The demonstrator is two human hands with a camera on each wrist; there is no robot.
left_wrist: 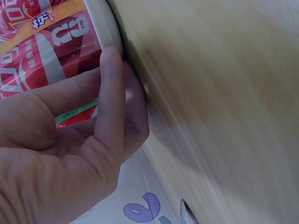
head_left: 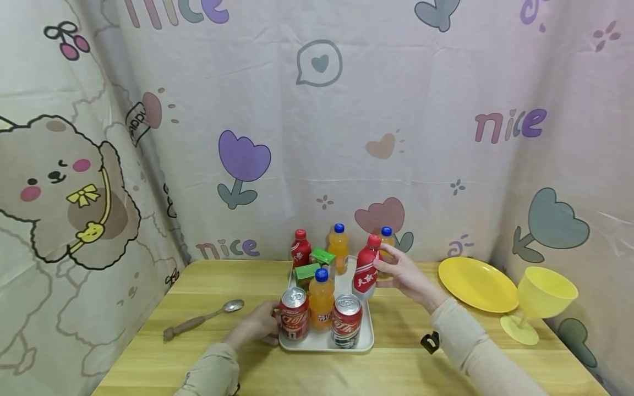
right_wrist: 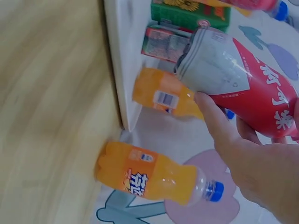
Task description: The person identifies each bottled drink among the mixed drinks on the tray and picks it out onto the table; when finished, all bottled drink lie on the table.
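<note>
My right hand [head_left: 403, 272] grips a red cola bottle [head_left: 367, 269] with a red cap, held slightly tilted above the right side of a white tray [head_left: 367, 333]. In the right wrist view the cola bottle's pale base [right_wrist: 212, 63] points toward the tray. My left hand [head_left: 257, 325] holds the tray's left edge, a finger pressed on the rim [left_wrist: 103, 21], beside a red cola can [head_left: 294, 319]. Also on the tray stand another cola can [head_left: 346, 324], two orange soda bottles [head_left: 321, 300] [head_left: 339, 250], green drink cartons [head_left: 307, 273] and a second red cola bottle [head_left: 300, 250].
Behind my right hand an orange soda bottle [right_wrist: 147, 172] stands on the table just off the tray. A yellow plate [head_left: 477, 283] and a yellow goblet [head_left: 540, 297] are at the right. A spoon [head_left: 203, 320] lies at the left. A printed curtain [head_left: 317, 137] hangs behind the table.
</note>
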